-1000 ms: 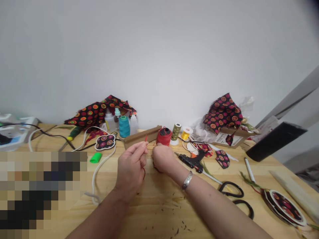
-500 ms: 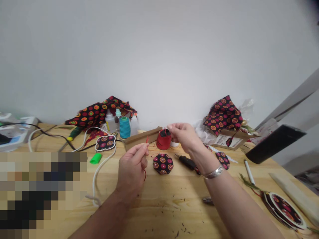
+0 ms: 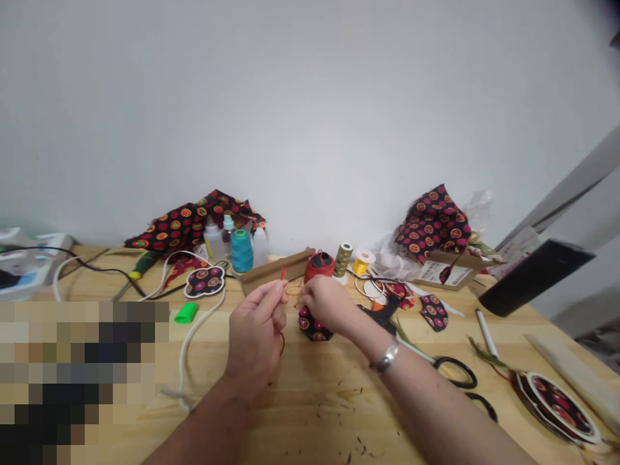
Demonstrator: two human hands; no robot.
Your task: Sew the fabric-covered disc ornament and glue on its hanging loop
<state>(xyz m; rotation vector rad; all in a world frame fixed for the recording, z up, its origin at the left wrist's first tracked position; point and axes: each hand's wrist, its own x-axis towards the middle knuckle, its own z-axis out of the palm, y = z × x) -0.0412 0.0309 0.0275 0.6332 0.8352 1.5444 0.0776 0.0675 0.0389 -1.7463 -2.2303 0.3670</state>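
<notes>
Green cap and white cord: on table, left.
Left hand: thumb and forefinger pinching red thread, end upright, just in front of cardboard strip.
Fabric disc: flat on table, between the hands.
Right hand: fingers drawn together over disc; grip cannot be told.
Red spool: behind right hand.
Glue gun, scissors: right.

Left hand pinches red thread; right hand over patterned fabric disc.
</notes>
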